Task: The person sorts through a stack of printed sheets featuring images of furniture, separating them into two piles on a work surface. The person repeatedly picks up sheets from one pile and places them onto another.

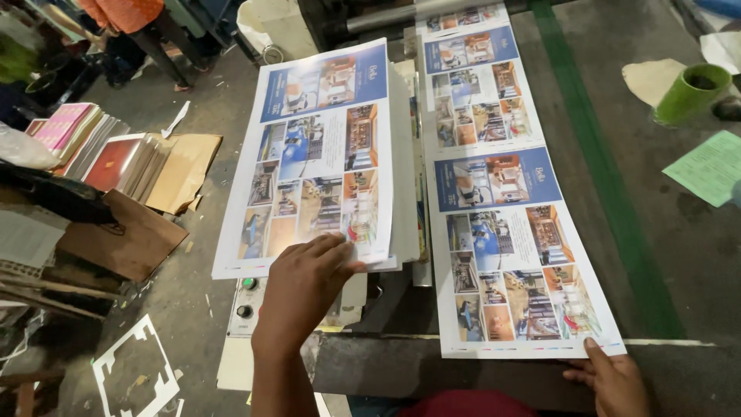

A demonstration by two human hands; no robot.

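Glossy printed sheets cover the bench (679,255). The left hand (305,286) lies flat on the near corner of the stack of printed sheets (324,154), fingers (340,249) spread and pressing, gripping nothing. The right hand (614,378) pins the near right corner of the long printed sheet (502,201) just beside the stack, fingertips flat on the paper. The stack overhangs its support, so a careless push could likely fan the sheets sideways or crease the top one.

Tall stack of glossy printed photo sheets with blue header panels (324,154), left; long matching printed sheet strip (502,193) just right; pale green printed paper (710,166), far right.
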